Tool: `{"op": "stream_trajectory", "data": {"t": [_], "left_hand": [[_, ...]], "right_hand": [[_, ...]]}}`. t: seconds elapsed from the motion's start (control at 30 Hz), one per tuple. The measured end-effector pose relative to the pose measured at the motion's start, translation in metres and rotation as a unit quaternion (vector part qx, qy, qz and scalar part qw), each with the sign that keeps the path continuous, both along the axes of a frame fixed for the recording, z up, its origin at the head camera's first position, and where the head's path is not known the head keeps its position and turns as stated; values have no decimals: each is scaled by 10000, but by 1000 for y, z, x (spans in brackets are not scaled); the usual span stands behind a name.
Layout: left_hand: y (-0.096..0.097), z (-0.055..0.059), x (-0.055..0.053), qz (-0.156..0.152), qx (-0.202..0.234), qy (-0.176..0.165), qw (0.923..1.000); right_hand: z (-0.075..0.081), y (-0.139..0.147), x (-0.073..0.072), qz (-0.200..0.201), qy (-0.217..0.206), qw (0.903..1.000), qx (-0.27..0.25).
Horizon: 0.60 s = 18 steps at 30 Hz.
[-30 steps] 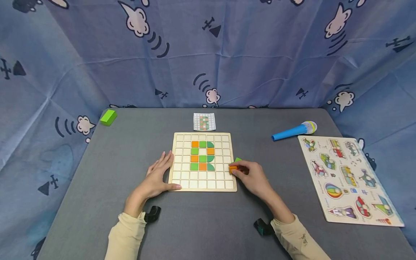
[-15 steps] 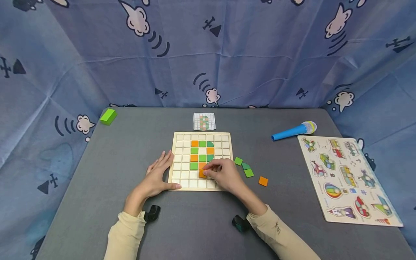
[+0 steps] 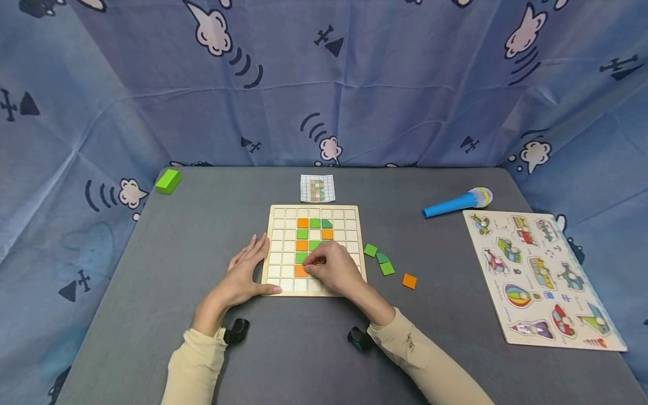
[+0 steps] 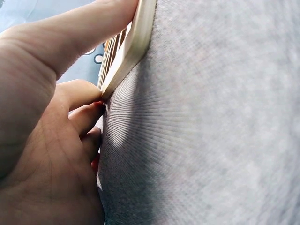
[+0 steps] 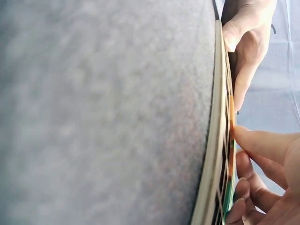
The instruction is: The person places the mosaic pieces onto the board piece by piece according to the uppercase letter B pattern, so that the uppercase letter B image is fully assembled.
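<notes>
A wooden grid board lies mid-table with orange, green and quarter-round green tiles in its middle columns. My left hand rests against its left side, fingers fairly straight along the edge and thumb at the near left corner. The left wrist view shows that thumb lying over the board's rim. My right hand reaches over the board from the right. Its thumb and fingertips pinch an orange square tile low over a cell under the left green tile. The hand covers part of the lower pattern.
Loose green tiles and an orange tile lie right of the board. Behind it is a pattern card. A blue toy microphone and a picture puzzle board are at right, a green block at far left.
My right hand has carried the orange tile from the board's right edge leftward across the grid, down to the third column. The left hand stays in place.
</notes>
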<state>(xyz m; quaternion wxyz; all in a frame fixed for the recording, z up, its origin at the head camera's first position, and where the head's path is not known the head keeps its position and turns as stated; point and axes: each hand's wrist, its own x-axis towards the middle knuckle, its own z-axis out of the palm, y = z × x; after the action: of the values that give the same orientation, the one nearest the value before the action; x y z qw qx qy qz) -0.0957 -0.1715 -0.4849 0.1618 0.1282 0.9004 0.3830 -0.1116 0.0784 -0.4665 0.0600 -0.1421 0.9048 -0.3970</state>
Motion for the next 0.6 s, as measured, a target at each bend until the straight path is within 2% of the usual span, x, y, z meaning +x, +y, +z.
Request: {"op": "stream_trajectory", "data": {"t": [0.27,0.43,0.6], "left_hand": [[0,-1,-1,-8,-23,-40,10000],[0,-1,-1,-16,26,-26,10000],[0,0,-1,5,31,4,10000]], "right_hand": [[1,16,3,-49,103,9997,212],[2,47,3,-67,-113,9995,283],[2,86,3,-272,-227,9986,393]]}}
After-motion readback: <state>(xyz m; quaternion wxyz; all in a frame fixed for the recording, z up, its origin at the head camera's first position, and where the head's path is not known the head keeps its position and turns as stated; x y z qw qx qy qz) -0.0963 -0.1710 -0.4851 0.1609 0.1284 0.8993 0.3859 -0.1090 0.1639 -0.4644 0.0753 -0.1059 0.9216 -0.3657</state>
